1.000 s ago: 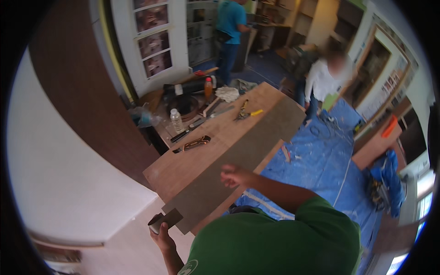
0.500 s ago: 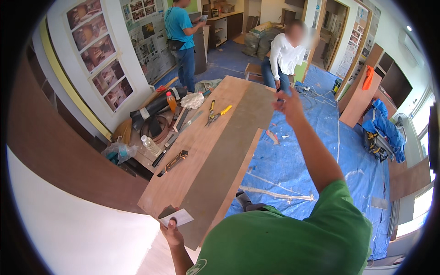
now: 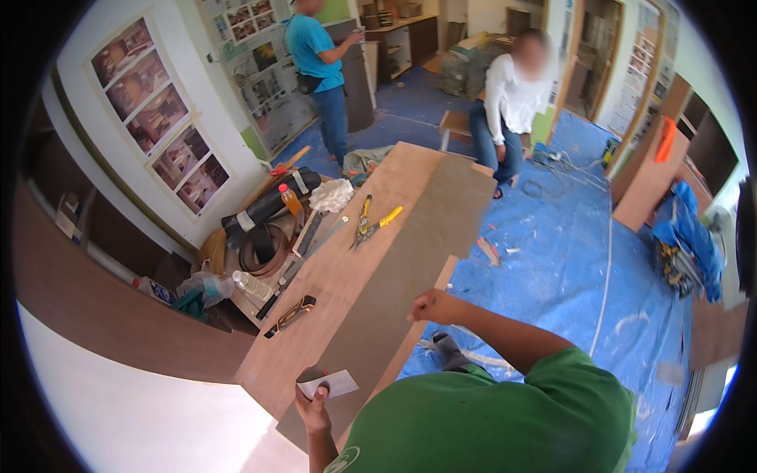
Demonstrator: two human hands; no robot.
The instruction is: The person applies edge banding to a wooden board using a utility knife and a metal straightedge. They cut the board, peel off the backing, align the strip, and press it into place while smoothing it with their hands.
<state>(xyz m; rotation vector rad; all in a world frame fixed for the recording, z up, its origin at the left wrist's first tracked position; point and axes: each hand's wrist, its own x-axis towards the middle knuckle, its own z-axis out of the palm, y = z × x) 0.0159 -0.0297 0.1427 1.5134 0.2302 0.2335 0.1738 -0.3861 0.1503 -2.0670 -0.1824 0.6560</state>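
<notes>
My left hand (image 3: 314,411) grips a small bent sheet (image 3: 341,384), pale on the face toward me and dark on its other part, with the thumb on top. It is at the near end of a long grey-brown strip (image 3: 378,307), which lies along a light wooden board (image 3: 335,272). Over the strip's right side is my right hand (image 3: 430,306), fingers curled in, with nothing visible in it. A black-and-orange utility knife (image 3: 291,317) lies on the board to the left. Farther up the board are yellow-handled snips (image 3: 365,229) and yellow-handled pliers (image 3: 382,224).
Left of the board are a clear bottle (image 3: 252,285), an orange drink bottle (image 3: 291,200), a black roll (image 3: 272,197) and a crumpled white cloth (image 3: 331,195). A person in white (image 3: 512,98) sits beyond its far end; another in blue (image 3: 317,59) stands. Blue sheeting (image 3: 552,268) covers the floor.
My right hand has come back from its far, outstretched reach to above the strip, its fingers now curled. My left hand still holds the sheet. The view has shifted slightly.
</notes>
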